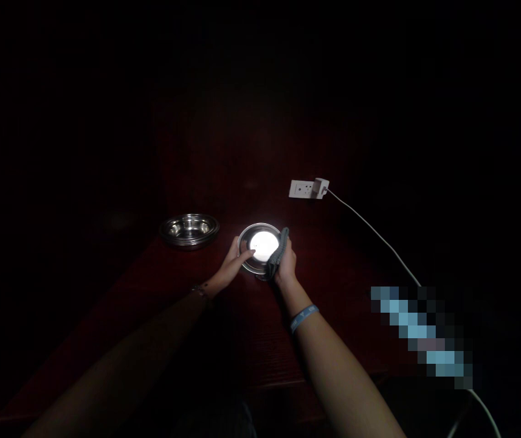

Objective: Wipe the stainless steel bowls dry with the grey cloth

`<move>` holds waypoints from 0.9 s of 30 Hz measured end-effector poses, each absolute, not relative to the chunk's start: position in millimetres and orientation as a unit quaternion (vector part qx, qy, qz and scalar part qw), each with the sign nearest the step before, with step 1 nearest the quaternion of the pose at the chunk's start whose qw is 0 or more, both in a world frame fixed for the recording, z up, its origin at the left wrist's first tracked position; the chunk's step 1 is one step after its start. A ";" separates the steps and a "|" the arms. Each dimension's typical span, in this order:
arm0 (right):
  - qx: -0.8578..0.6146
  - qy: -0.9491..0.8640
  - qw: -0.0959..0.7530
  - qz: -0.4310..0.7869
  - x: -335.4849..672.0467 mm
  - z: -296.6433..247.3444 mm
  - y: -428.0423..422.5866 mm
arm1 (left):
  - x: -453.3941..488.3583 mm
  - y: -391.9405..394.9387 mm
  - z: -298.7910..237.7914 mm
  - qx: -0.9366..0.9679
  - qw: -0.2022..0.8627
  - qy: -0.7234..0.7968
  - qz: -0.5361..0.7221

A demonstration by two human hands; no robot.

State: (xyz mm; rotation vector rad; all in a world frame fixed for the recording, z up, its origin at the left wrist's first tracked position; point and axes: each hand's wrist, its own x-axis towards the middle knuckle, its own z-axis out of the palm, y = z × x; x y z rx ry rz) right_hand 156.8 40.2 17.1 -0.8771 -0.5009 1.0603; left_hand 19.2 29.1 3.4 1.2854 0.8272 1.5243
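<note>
A shiny round metal bowl [247,260] is held up between my two hands over the table, its inside facing me with a bright glare in the middle. My left hand [229,267] grips its left rim, the thumb reaching over the inside. On the right side, my right hand [288,261] is closed around a grey-green cloth [279,250] and presses it against the bowl's rim. Most fingers of both hands are hidden behind the bowl and the cloth.
A stack of similar metal bowls [189,230] stands on the dark red table [160,328] to the left. Behind, a white socket panel [301,189] carries a plugged-in adapter [320,187]. Its white cable [379,238] runs down the right side past a pixelated patch. The surroundings are very dark.
</note>
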 end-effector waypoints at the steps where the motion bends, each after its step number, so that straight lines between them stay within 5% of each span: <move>1: -0.400 -0.230 0.743 0.484 156.9 17.0 40.3 | 18.9 28.7 3.7 0.526 0.473 0.335 0.622; 27: -0.399 -0.227 0.743 0.488 156.9 17.9 39.6 | 16.5 29.2 2.7 0.532 0.469 0.319 0.628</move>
